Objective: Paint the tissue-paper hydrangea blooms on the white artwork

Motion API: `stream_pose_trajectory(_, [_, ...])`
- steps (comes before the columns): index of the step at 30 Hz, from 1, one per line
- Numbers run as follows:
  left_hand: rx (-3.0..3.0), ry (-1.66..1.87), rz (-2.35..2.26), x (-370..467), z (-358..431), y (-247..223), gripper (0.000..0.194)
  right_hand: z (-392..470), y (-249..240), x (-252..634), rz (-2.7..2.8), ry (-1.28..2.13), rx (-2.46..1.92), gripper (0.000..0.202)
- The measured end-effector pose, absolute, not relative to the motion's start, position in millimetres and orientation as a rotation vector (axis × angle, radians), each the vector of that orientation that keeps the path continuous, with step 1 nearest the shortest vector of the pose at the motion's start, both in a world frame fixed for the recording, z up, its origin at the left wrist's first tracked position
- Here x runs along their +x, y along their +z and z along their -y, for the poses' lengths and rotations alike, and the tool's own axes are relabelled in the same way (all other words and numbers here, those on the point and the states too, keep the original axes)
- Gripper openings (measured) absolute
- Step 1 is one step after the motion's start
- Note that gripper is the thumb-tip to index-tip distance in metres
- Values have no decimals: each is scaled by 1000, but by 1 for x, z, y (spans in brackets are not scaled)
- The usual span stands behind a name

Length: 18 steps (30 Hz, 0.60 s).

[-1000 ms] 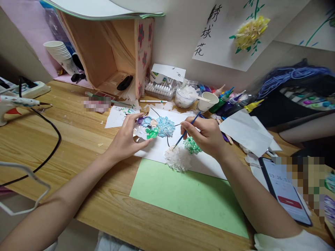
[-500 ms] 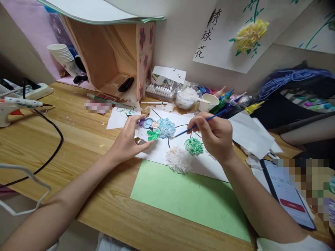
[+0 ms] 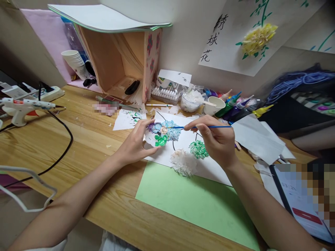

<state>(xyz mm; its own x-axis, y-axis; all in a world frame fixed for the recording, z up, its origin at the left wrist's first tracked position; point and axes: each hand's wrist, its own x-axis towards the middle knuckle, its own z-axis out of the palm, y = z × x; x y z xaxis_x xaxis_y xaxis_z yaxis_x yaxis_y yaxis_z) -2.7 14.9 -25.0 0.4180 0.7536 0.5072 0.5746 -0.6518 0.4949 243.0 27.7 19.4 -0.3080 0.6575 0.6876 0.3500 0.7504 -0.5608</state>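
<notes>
Paintbrush (image 3: 211, 127) in right hand (image 3: 218, 144), tip at left hand's (image 3: 134, 143) palette (image 3: 156, 135).

Wood-grained table (image 3: 90, 137) before a pale grey wall (image 3: 183, 48), shadow at left.

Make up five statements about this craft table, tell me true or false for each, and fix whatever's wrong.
1. The right hand holds a blue paintbrush. True.
2. The left hand holds the glue gun. False: it holds a palette with dabs of paint, and the glue gun is well apart from it.
3. The paintbrush's tip is at the peach paint on the palette. True.
4. The green ruffled flower is nearer the person than the white ruffled flower. False: the white one is nearer.
5. The raised flower on the wall sheet is purple. False: it is yellow.
</notes>
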Motion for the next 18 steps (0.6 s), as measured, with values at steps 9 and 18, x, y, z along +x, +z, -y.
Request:
stream_pose_trajectory(9, [2433, 1045, -1150, -4, -16, -25, 73, -29, 23, 246, 1970, 354, -853, 24])
stream_pose_trajectory(18, [2417, 1043, -1137, -4, -15, -26, 74, -33, 30, 256, 1989, 431, -863, 27])
